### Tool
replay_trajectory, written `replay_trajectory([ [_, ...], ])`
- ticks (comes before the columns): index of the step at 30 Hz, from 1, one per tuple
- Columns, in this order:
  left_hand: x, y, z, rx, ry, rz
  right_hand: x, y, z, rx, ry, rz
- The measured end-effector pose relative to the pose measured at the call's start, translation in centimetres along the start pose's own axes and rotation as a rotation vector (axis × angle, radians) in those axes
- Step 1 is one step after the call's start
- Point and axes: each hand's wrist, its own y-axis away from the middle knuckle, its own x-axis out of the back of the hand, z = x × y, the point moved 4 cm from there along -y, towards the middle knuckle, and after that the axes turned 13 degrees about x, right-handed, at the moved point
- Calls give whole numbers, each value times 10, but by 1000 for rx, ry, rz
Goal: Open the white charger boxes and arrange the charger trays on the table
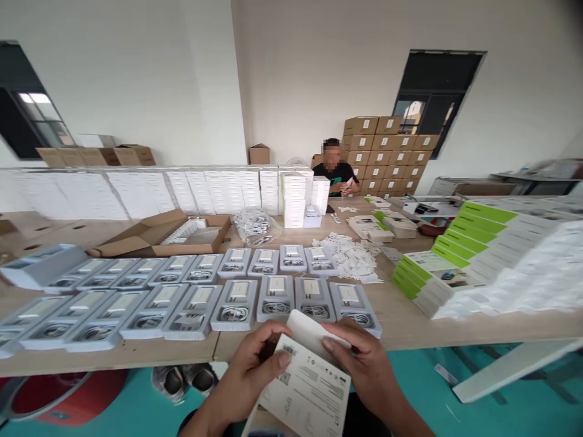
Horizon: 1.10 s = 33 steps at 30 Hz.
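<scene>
My left hand [257, 370] is closed around the left edge of a white printed carton [314, 388], its thumb on the face beside the small codes. The carton's end flap [303, 331] stands up at the top. My right hand [359, 358] pinches that flap's right side, thumb in front and fingers behind. Part of another printed face shows below the carton; whether it is a second carton I cannot tell. Just beyond my hands, two rows of pale blue trays [234, 305] stand on the table, each with a white charger block and a coiled cable.
A heap of small white papers [350, 258], a bag of cables [255, 226] and an open brown carton [200, 233] lie behind the trays. Green-and-white boxes [473, 243] are stacked at right. A co-worker [336, 173] sits across the table [291, 340]. White boxes [228, 188] line the back.
</scene>
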Motion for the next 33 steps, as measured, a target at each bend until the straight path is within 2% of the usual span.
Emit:
replay_trajectory([
  [2, -2, 2, 2, -9, 21, -2, 2, -3, -6, 143, 87, -32],
  [4, -5, 3, 1, 4, 41, -8, 3, -4, -9, 164, 52, -92],
  [6, -8, 5, 0, 12, 18, 0, 4, -6, -7, 34, -66, -133],
  [10, -12, 9, -2, 1, -173, 9, -1, -6, 0, -349, -377, -107],
  [12, -12, 10, -2, -3, -220, 13, -7, -4, 1, -464, -499, -102],
  [14, -13, 10, -2, 3, -191, 12, -12, -3, 2, -517, -532, -126],
  [16, -15, 9, -2, 19, -109, -11, -14, -2, -1, -482, -450, -169],
  [21, -17, 5, -3, 22, -12, -26, -9, -10, -26, -107, -11, -203],
  [23, -16, 2, -3, -8, -20, -16, -7, -12, -36, -33, 56, -228],
  [26, -14, -1, -5, -18, -8, -15, -1, -14, -41, -59, 12, -265],
  [29, -9, -3, -6, -17, 39, 8, 4, -12, -35, -167, -171, -307],
  [33, -8, -9, -5, -20, 117, 1, 9, -6, -24, -275, -318, -283],
])
